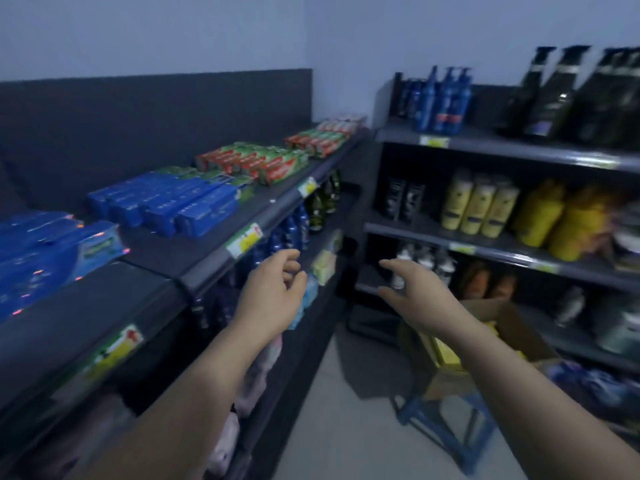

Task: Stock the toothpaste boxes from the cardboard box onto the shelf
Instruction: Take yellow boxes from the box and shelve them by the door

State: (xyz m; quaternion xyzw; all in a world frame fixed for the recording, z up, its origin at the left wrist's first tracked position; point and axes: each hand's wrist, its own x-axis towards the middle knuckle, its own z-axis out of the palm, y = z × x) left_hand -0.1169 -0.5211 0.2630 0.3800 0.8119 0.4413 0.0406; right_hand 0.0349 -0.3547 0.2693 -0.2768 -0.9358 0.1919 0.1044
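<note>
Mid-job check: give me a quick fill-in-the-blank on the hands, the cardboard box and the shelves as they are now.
1. The left hand and the right hand both hold ____.
2. The cardboard box sits on a ____ stool.
3. The yellow bottles stand on the shelving to the person's ____.
Missing words: nothing; blue; right.

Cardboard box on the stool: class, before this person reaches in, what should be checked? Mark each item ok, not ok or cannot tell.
1. Left hand free: ok, holds nothing.
2. Right hand free: ok, fingers spread, empty.
3. Cardboard box open: ok, flaps up.
4. Box steady on blue stool: cannot tell, blurred.
5. Space on top shelf beside blue toothpaste boxes: ok, bare patch.
6. Toothpaste inside box: cannot tell; only yellow packs show.
</note>
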